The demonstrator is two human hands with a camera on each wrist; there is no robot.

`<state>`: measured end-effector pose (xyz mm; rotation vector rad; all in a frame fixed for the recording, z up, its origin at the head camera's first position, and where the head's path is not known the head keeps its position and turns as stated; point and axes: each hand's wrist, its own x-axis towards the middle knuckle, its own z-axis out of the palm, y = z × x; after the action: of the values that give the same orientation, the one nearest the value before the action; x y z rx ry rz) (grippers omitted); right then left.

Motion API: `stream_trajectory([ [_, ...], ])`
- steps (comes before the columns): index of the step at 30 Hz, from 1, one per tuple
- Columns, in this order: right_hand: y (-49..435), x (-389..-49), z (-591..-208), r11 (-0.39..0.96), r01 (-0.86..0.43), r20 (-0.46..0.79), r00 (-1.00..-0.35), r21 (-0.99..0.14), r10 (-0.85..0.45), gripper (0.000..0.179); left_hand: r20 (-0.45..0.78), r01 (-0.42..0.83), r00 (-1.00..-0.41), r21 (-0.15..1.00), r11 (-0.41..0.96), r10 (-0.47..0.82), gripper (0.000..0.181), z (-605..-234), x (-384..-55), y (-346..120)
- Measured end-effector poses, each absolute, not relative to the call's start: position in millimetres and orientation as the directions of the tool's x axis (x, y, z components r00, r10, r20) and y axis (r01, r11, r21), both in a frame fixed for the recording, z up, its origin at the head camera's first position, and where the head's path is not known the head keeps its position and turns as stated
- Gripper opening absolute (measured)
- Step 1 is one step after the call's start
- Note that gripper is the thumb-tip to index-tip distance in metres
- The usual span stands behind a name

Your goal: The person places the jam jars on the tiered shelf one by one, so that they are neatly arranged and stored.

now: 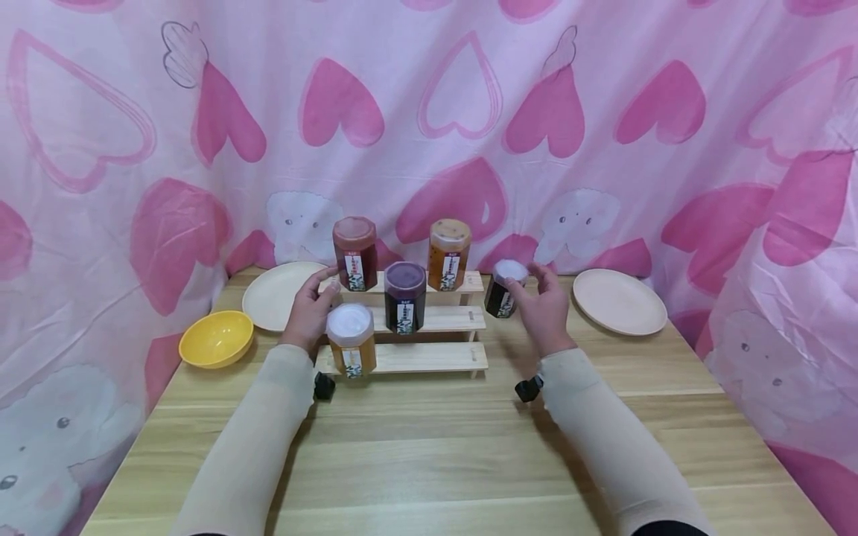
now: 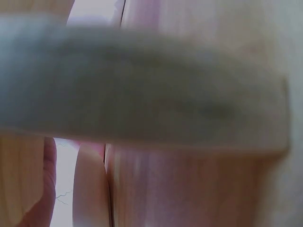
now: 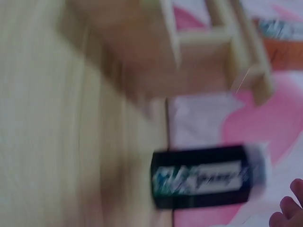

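In the head view a three-step wooden stand [image 1: 436, 359] bears jars with labels. My left hand [image 1: 310, 307] holds the left end of its top step, beside a red jar [image 1: 355, 257]. An amber jar [image 1: 449, 257] stands at the right of that step, a dark purple jar [image 1: 405, 298] on the middle step, and a yellow jar [image 1: 351, 342] with a white lid on the lowest step. Right of the stand is a black jar [image 3: 201, 177] with a white lid. My right hand [image 1: 548, 309] is beside it, fingers near the lid without closing round it in the right wrist view.
A yellow bowl [image 1: 216, 339] and a cream plate [image 1: 271, 294] lie on the table's left; another cream plate [image 1: 620, 300] lies at the right. Pink heart-patterned cloth [image 1: 415, 97] hangs behind and at both sides. A blurred wooden piece [image 2: 142, 90] crosses the left wrist view.
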<state>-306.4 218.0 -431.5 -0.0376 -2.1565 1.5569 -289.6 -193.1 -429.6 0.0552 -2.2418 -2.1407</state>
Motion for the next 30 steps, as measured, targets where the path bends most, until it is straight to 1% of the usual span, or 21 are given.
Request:
stream_trajectory([
  [4, 230, -322, -438, 0.426, -0.205, 0.325, -0.918, -0.881, 0.229, 0.078, 0.000, -0.002, -0.999, 0.999, 0.052, -0.046, 0.048, -430, -289, -194],
  [7, 236, -332, -442, 0.448, -0.161, 0.268, -0.945, -0.879, 0.186, 0.089, -0.012, -0.014, -0.999, 0.999, 0.051, -0.038, 0.048, -430, -290, -194],
  [12, 244, -345, -450, 0.429, -0.095, 0.175, -0.973, -0.898, 0.152, 0.096, -0.023, -0.024, -0.999, 0.999, 0.035, -0.038, 0.047, -439, -298, -196],
  [15, 245, -350, -455, 0.426, -0.080, 0.153, -0.978, -0.901, 0.141, 0.093, -0.020, -0.020, -0.999, 1.000, 0.017, -0.047, 0.047, -449, -305, -197],
  [22, 240, -354, -461, 0.407, -0.086, 0.153, -0.979, -0.909, 0.133, 0.074, 0.023, 0.021, -0.998, 0.999, 0.039, -0.062, 0.046, -463, -314, -200],
  [30, 237, -351, -464, 0.376, -0.078, 0.159, -0.969, -0.923, 0.189, 0.071, -0.001, -0.004, -0.999, 0.998, 0.055, -0.054, 0.047, -463, -314, -200],
])
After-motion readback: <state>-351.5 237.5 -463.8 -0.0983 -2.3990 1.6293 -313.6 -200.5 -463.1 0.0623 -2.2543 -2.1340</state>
